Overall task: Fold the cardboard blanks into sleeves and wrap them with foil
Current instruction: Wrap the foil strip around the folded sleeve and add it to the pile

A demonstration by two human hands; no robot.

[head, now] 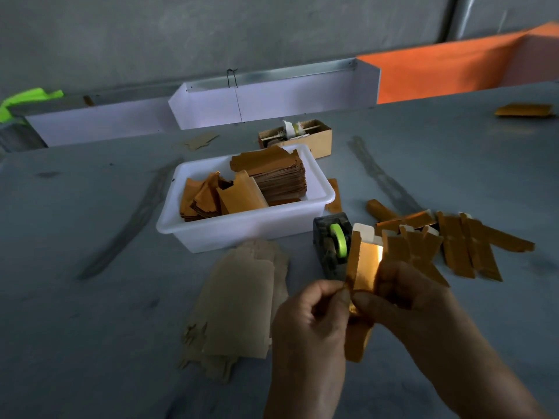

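Grey table (90, 297): one tub (242, 228), two hands (308, 316) (gripping one sleeve (364, 267)).

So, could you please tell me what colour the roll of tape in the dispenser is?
Bright lime green tape roll, seen best in the head view.

Both forearms run off the bottom edge. The right hand (402, 300) covers the lower right side of the gold sleeve (363, 267). The wrapped sleeves (453, 243) on the right are motion-blurred; their count cannot be told. The tape dispenser (331, 246) is partly hidden behind the sleeve.
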